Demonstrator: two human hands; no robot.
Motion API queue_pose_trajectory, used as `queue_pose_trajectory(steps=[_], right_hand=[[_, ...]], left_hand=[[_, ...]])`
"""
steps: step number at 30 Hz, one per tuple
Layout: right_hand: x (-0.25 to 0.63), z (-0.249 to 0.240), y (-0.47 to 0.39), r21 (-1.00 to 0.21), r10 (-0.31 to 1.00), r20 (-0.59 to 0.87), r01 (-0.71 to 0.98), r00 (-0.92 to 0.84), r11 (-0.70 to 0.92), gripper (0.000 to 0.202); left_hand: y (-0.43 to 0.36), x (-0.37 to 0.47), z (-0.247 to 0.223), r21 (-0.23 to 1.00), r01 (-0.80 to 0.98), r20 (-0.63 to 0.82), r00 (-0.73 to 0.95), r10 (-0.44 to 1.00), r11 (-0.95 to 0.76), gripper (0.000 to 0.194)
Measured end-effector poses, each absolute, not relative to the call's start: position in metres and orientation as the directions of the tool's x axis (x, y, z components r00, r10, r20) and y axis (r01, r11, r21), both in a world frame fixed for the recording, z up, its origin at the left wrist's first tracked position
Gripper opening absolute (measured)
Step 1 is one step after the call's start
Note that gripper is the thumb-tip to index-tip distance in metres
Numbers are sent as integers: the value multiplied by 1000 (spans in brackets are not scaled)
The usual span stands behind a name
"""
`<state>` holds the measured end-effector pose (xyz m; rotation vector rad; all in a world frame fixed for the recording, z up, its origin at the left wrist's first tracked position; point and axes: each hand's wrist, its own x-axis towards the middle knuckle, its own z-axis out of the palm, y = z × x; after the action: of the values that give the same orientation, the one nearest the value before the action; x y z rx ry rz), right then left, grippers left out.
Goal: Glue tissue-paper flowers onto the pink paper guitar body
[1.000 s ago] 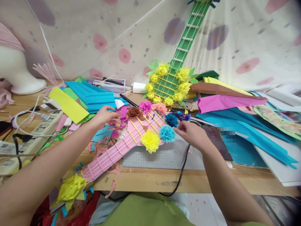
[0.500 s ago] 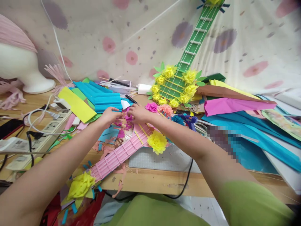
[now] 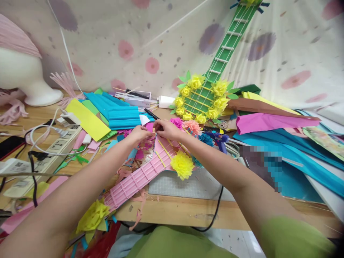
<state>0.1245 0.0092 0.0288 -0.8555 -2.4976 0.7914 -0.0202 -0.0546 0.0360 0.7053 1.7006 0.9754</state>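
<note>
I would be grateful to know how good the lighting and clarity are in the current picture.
Head view: soft light, no hard shadow on the floral backdrop; head view: coarse pixels mask a patch against the blue paper at right; head view: the fingertips of the left hand and right hand are too small and soft to show what they pinch, if anything.

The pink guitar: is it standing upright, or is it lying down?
Lying down: the pink guitar shows its front upward, partly over the grey mat, and its neck slants low across the table.
</note>
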Motion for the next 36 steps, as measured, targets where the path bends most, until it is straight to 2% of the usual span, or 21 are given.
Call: queue_pose_trajectory(steps=[4,7,11,23,36], right_hand=[[126,26,12,-726,684,130,401,-718,559,25],[126,26,12,-753,692,104,398,-714,524,25],[126,27,12,-751,697,94,409,-711,519,26],[127,35,9,-724,693,74,439,-717,532,29],[125,29,15,-715,661,114,400,-742,573,25]], left_hand=[[-53,-11,37,850,-75,-521,-269,810,522,40],[-53,-7,41,840,-79,-537,-260,802,537,31],[-51,-7,41,845,-57,-529,-227,818,531,22],[-44,-2,34,848,-95,-529,-230,817,522,12],[-45,-4,38,824,-205,-562,-176,808,529,10]])
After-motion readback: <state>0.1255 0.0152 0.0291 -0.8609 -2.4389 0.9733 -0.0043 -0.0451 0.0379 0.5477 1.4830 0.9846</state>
